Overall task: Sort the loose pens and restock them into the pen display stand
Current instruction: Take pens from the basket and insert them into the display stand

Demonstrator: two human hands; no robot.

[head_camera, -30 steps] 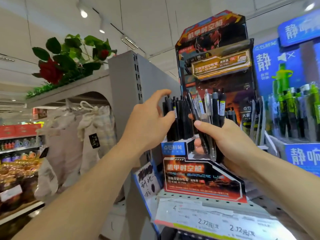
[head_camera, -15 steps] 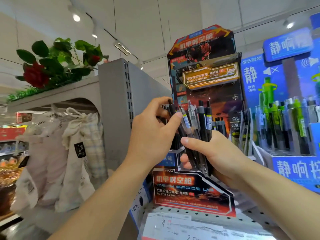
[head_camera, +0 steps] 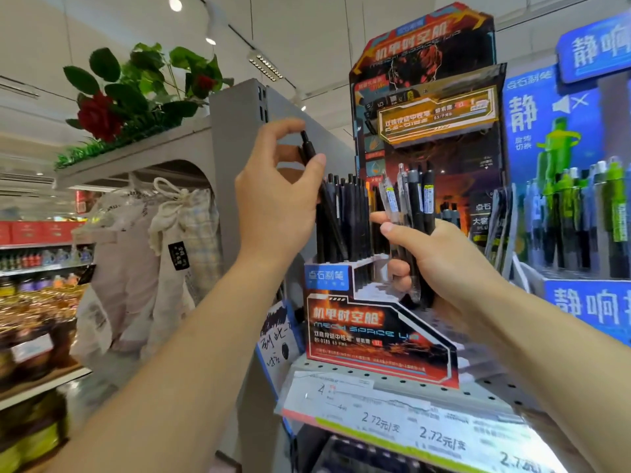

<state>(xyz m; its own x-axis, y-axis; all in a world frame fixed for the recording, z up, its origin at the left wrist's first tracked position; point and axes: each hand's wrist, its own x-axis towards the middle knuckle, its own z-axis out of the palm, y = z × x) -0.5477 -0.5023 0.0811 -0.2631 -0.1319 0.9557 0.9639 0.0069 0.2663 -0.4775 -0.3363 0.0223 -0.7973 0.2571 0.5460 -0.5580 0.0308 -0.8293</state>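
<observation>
A red and black pen display stand (head_camera: 375, 332) sits on a perforated shelf, with a row of black pens (head_camera: 351, 220) upright in its left slots. My left hand (head_camera: 276, 196) pinches a single black pen (head_camera: 309, 148) between thumb and fingers; the pen is raised and tilted, its lower end down among the row. My right hand (head_camera: 440, 264) grips a bunch of loose pens (head_camera: 409, 213), black and clear ones, upright in front of the stand's right part.
A blue display with green and black pens (head_camera: 580, 216) stands to the right. A grey shelf end panel (head_camera: 239, 158) is behind my left hand. Price labels (head_camera: 409, 425) line the shelf front. Cloth bags (head_camera: 153, 268) hang at left under fake roses (head_camera: 102, 117).
My left hand has lifted one black pen up above the row it was touching. The right hand still holds the bunch. The view has shifted and drawn closer.
</observation>
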